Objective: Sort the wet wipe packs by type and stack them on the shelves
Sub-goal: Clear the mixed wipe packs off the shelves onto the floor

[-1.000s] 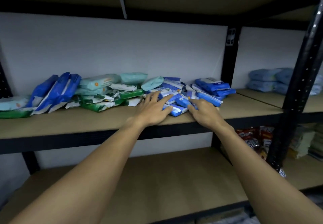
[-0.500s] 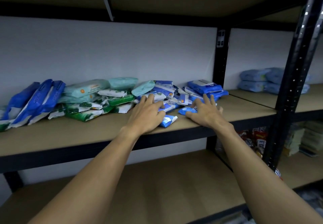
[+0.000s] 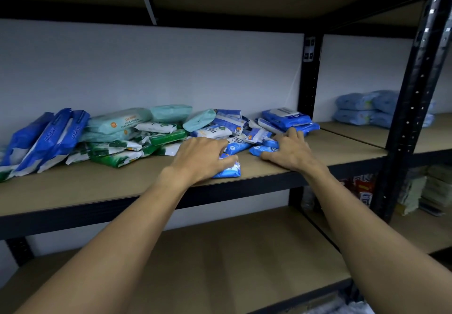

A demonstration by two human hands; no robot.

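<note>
Forward comes the left hand [image 3: 203, 159], dragging a small blue-and-white soft plastic wipe pack [image 3: 228, 170] out of the heap to the front lip of the tan board shelf [image 3: 97, 184], where a moment back both hands were deeper in the pile! Fingers and thumb curl over that pack now, gripping it flat against the board. Just right of it, the right hand [image 3: 291, 152] lies spread wide, straight fingers resting on more small blue sachet packs [image 3: 260, 149] and holding none of them. Sorting looks barely begun, by my reckoning: beyond both sets of fingertips the small packs lie jumbled and overlapping at all angles, with no neat stack yet. Past the right hand's fingertips sits a flat pile of dark blue rectangular packs [image 3: 288, 119], roughly stacked. Off to the left of the left hand, green-and-white crinkly packs [image 3: 115, 157] sprawl under pale teal pillow-shaped packs [image 3: 119, 121], and farther left again tall dark blue packs [image 3: 49, 137] lean against each other. It's all soft, glossy film, and I'd say it's ready to slide. Below the forearms runs the lower tan shelf [image 3: 220, 252]. Far right of the right hand, past the black perforated metal upright [image 3: 415, 93], pale blue bundled packs [image 3: 362, 108] sit stacked on the neighbouring shelf.
</note>
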